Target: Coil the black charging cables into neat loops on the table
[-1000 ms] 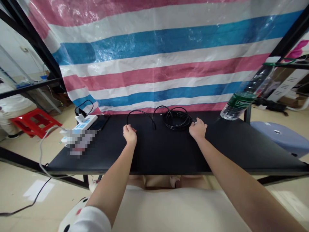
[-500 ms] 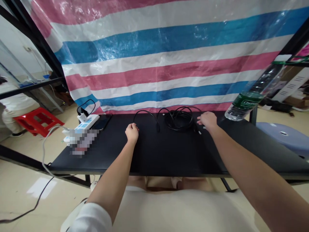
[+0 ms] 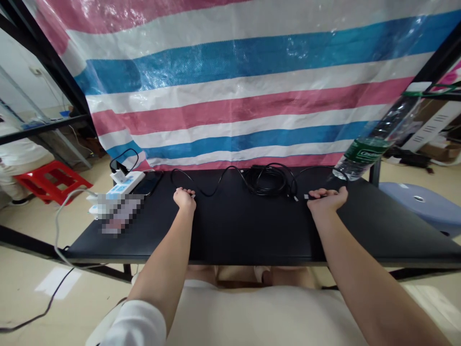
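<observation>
A black cable (image 3: 268,180) lies coiled at the back of the black table (image 3: 237,226). My left hand (image 3: 184,198) is closed on one end of it, left of the coil, and a loose strand runs from there to the coil. To the right of the coil my right hand (image 3: 326,199) pinches the other end, whose plug tip pokes out to the left of the fingers. Another strand arcs from the coil towards a plastic bottle (image 3: 374,142).
A white power strip (image 3: 124,185) and a dark phone (image 3: 149,183) lie at the table's back left. The striped tarp (image 3: 237,81) hangs behind the table. A blue stool (image 3: 421,204) stands at the right, a red stool (image 3: 50,180) and a seated person at the left.
Both hands have moved apart, the left one leftward and the right one rightward, each with a cable end. The cable is drawn out from the coil on both sides.
</observation>
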The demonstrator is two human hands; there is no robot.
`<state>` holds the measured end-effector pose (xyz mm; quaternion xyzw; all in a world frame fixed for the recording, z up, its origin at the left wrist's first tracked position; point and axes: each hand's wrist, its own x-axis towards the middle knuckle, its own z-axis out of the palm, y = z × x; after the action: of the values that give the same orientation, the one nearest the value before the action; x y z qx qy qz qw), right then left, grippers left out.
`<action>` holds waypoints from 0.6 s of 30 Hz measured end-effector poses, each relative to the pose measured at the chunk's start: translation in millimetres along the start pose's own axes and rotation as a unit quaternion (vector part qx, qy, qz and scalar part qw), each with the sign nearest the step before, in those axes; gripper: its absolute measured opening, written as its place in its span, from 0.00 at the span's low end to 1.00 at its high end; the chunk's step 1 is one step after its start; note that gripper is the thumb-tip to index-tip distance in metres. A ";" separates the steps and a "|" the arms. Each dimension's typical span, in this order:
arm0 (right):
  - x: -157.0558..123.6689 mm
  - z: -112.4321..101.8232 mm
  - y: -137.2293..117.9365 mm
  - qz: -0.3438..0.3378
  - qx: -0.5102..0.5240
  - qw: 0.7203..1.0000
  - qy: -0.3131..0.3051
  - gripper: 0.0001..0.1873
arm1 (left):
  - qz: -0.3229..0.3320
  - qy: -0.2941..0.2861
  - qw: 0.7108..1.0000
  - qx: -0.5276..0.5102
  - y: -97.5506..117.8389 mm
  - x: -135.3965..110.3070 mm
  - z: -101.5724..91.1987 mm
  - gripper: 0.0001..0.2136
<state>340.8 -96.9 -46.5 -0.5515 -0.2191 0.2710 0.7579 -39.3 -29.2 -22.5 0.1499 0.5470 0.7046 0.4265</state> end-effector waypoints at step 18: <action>-65.1 75.2 -41.3 -0.113 -0.475 0.870 -0.070 0.13 | 0.080 -0.103 0.983 0.132 -2.1 -30.2 -3.0 0.08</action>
<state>251.0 -95.6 12.9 -0.7962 -0.4348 0.0849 0.4120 -22.5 -54.1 -17.8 0.3196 0.5748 0.6390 0.3989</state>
